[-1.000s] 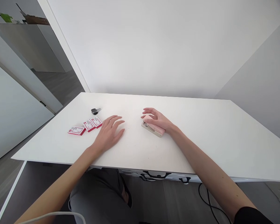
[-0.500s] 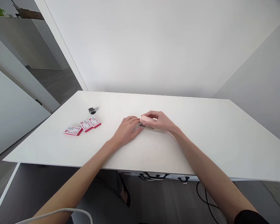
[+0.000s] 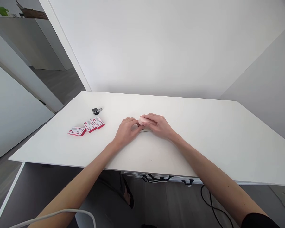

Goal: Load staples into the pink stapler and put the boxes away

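A pale pink stapler (image 3: 142, 120) with a light base lies low over the table in front of me, partly covered by my fingers. From the right, my right hand (image 3: 161, 127) wraps its thumb and fingers round the pink upper part. My left hand (image 3: 126, 130) has its thumb and fingertips closed on the stapler's left end. Whether a small piece sits between those fingertips is hidden.
Several small red-and-white boxes (image 3: 89, 126) lie on the white table (image 3: 204, 136) at the left. Behind them is a black staple remover (image 3: 96, 111) with metal jaws. A white wall (image 3: 144, 47) rises beyond the table's far edge.
My right hand has slid left along the stapler and covers more of it. My left thumb and fingers have closed in at its left end. The view has shifted slightly.
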Available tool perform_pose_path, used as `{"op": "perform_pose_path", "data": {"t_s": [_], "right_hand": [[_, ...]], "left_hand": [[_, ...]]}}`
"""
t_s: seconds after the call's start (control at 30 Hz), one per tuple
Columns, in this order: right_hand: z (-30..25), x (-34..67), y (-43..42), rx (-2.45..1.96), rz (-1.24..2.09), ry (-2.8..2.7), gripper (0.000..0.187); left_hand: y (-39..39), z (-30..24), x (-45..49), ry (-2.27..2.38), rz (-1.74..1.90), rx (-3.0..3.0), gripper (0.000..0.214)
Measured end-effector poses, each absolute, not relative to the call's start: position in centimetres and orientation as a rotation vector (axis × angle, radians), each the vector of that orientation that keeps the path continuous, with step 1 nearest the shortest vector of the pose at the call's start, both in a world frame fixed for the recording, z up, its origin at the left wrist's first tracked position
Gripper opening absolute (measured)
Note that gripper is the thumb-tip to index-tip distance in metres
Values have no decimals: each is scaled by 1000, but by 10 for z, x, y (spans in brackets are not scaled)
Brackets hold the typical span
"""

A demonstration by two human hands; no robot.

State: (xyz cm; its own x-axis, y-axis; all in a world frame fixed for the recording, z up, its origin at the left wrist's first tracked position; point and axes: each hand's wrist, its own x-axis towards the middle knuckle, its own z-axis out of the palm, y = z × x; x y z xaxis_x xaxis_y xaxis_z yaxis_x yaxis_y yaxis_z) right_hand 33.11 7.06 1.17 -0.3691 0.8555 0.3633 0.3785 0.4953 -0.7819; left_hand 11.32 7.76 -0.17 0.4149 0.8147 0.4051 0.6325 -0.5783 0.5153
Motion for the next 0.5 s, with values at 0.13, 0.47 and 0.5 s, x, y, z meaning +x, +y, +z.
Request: {"op": "perform_pose_path", "data": {"t_s": [0.13,0.47,0.5], "right_hand": [[14,327,67,-1027,792,-1931,38],[17,326,65,-921,950,-1738,40],[18,326,65,-921,973,-1713,43]], "left_hand": [[76,-2,113,1255,935,2413,25],[77,-6,113,1214,937,2440,22],[77,-6,114,1211,929,2449,22]]}}
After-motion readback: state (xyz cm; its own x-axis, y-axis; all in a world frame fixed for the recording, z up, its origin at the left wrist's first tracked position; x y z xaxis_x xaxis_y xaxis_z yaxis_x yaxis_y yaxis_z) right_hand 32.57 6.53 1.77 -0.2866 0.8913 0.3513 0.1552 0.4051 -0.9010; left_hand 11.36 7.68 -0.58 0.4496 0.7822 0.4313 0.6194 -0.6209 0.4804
